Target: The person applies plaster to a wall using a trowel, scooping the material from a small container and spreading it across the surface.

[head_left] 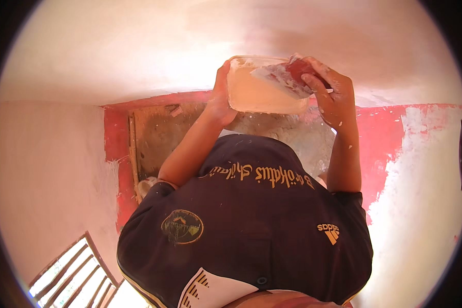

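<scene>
My left hand (222, 97) grips the left side of a clear rectangular tub (254, 98) holding a smooth cream-coloured material, raised in front of my chest. My right hand (333, 95) is closed on the reddish handle of a putty knife (285, 77). Its broad blade is smeared with white paste and lies tilted over the tub's right part, at or just above the rim; whether it touches is unclear. White specks mark my right hand and wrist.
A pale plastered wall (190, 46) rises in front, red paint (374, 128) along its lower border and sides. Below are a stained floor patch (169, 133) and a partly hidden white object (148, 186) at left. A barred window (72, 269) shows at lower left.
</scene>
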`<state>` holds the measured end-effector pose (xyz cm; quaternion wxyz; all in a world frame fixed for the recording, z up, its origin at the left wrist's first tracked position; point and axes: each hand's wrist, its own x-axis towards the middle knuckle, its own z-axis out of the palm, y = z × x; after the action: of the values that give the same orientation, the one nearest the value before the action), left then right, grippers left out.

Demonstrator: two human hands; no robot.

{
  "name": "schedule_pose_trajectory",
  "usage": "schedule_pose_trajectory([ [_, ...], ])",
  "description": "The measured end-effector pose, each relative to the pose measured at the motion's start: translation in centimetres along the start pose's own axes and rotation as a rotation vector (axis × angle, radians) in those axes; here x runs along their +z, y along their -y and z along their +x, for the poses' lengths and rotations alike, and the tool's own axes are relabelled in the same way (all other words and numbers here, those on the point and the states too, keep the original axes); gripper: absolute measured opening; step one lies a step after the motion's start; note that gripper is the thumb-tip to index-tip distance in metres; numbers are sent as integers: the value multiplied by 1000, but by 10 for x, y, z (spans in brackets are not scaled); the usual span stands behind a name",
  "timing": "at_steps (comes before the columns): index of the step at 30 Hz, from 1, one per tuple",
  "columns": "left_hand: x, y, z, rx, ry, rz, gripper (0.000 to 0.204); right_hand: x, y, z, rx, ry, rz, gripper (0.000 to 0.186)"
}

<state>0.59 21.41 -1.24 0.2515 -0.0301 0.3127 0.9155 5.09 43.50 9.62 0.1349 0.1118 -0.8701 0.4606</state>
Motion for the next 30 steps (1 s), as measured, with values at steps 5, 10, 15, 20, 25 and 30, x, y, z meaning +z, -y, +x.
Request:
schedule_pose_trajectory([
  [5,20,8,5,7,23,116,65,-14,10,12,-144,163,-256,29],
  [10,31,9,6,-28,60,65,60,-18,6,23,-340,190,-336,27],
  [15,39,13,7,-39,37,24,59,-12,-1,31,-406,151,-445,30],
  [20,39,18,5,-1,13,48,63,-10,3,36,-445,237,-460,33],
  [25,44,13,4,-44,-38,38,64,-11,-4,33,-469,295,-368,40],
  [30,53,10,2,-71,-122,68,65,-10,-5,29,-592,369,-328,42],
])
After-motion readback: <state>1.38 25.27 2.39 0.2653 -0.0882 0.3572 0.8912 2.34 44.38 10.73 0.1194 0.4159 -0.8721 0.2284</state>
